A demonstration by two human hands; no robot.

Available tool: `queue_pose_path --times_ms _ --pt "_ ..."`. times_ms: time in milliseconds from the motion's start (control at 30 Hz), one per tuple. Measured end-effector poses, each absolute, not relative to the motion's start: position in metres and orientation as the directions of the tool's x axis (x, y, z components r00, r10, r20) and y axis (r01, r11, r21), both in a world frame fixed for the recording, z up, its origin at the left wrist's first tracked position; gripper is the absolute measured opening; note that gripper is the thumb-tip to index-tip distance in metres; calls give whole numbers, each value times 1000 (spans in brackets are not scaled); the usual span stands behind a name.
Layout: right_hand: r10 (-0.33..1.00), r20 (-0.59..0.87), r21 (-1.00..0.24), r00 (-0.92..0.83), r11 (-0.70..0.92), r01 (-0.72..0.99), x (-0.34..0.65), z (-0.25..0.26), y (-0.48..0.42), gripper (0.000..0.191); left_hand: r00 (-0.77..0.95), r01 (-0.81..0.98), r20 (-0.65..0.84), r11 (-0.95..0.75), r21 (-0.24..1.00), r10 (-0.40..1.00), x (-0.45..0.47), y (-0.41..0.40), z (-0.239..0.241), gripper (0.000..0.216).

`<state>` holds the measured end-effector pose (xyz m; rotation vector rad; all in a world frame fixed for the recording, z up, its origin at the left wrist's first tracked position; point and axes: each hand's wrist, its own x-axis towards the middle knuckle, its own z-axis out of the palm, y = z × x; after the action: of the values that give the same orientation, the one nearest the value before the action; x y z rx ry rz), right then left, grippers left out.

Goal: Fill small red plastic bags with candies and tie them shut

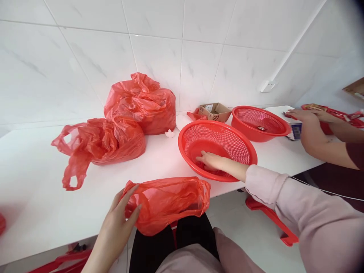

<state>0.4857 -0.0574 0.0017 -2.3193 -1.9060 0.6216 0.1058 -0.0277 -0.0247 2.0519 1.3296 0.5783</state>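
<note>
My left hand (122, 214) has its thumb and fingers closed on the left rim of a thin red plastic bag (167, 204). The bag lies on its side with its mouth wide, over the table's front edge and above my lap. My right hand (210, 161) reaches down inside a red perforated plastic basket (240, 146). Its fingers are bent low near the basket's bottom, around something reddish that I cannot make out. The basket stands on the white table, to the right of the bag.
Two filled red plastic bags (153, 110) (122, 142) sit by the tiled wall. A small cardboard box (216, 112) and a second red basket (247, 131) stand behind. At right, another person's hands (301, 115) work over a white device (280, 110). A red stool (273, 218) is below.
</note>
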Motion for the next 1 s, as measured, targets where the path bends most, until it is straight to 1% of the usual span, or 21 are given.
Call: queue_pose_path --times_ms 133,233,267,333,400,433,500,600,667,733,800,900,967,1000 --pt "978 -149 -401 149 -197 895 494 28 -48 13 422 609 -3 -281 741 907 116 -25 -24 57" --pt "990 -10 -481 141 -128 867 482 57 -42 13 427 583 -6 -271 766 904 124 -23 -21 61" --pt "991 35 -517 128 -92 851 472 65 -43 14 430 574 -6 -269 773 903 128 -23 -20 61" --pt "992 111 -625 61 22 780 443 73 -47 12 435 560 -7 -264 786 900 135 -23 -17 64" --pt "980 192 -731 -46 174 660 409 65 -52 11 440 543 -6 -261 798 898 144 -23 -16 67" --pt "969 226 -750 -97 237 618 393 56 -54 12 442 534 -5 -259 805 897 147 -24 -15 67" --pt "952 225 -750 -207 304 587 368 29 -55 18 443 517 0 -255 817 897 151 -25 -15 68" --pt "925 135 -704 -354 341 623 352 -10 -50 26 437 517 -8 -244 820 899 150 -26 -16 71" --pt "897 107 -650 -429 390 652 352 -21 -46 30 429 535 -3 -251 806 903 146 -26 -17 73" --pt "882 107 -615 -459 422 667 357 -16 -45 35 418 557 15 -269 785 908 142 -25 -18 75" --pt "892 121 -612 -436 413 675 365 3 -47 39 412 570 32 -285 771 911 138 -26 -17 74" --pt "939 160 -624 -306 336 706 388 39 -52 38 418 569 47 -302 765 907 133 -28 -14 73" --pt "975 138 -559 -175 223 799 415 54 -52 37 434 568 43 -311 762 900 130 -31 -13 73" --pt "992 78 -486 -99 124 865 432 57 -52 39 440 566 41 -313 762 897 129 -33 -12 73"
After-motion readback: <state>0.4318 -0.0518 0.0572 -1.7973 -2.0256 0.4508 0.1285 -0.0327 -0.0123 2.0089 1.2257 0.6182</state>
